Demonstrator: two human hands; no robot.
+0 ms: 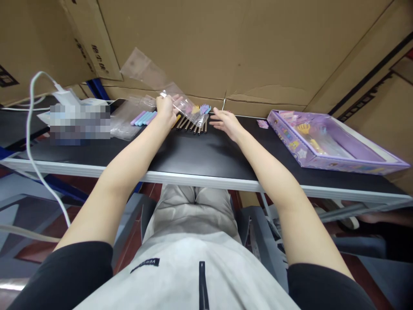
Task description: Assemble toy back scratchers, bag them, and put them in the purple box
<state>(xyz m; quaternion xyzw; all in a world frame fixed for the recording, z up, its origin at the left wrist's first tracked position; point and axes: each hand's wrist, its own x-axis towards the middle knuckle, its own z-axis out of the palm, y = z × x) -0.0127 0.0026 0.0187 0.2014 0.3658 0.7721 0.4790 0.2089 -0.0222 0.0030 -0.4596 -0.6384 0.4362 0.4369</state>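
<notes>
At the far left a white cable [30, 125] loops up to a white plug [67, 97], which stands over a blurred-out pile [80, 125] on the black desk [193, 156]. Next come loose clear bags [124, 122], lying flat and crumpled, and just beside them a short row of purple and light-blue sticks [145, 118], set side by side at a slant.

The left hand [167, 107] grips a long clear sleeve [145, 69] between thumb and fingers; its upper end points up and leftward against the cardboard [226, 47], while its lower end slopes down to the right over a fan of dark-handled pieces [192, 125] with pink, yellow, purple and blue heads. These pieces are on the desk between the two hands — whether any sit inside the sleeve, I cannot tell.

The right hand [227, 124] is open and holding nothing, fingers apart, near the blue head. Beyond it lie a small purple card [263, 124] and, rightmost, a purple box [335, 163] with a yellow-headed piece [303, 129] visible inside.
</notes>
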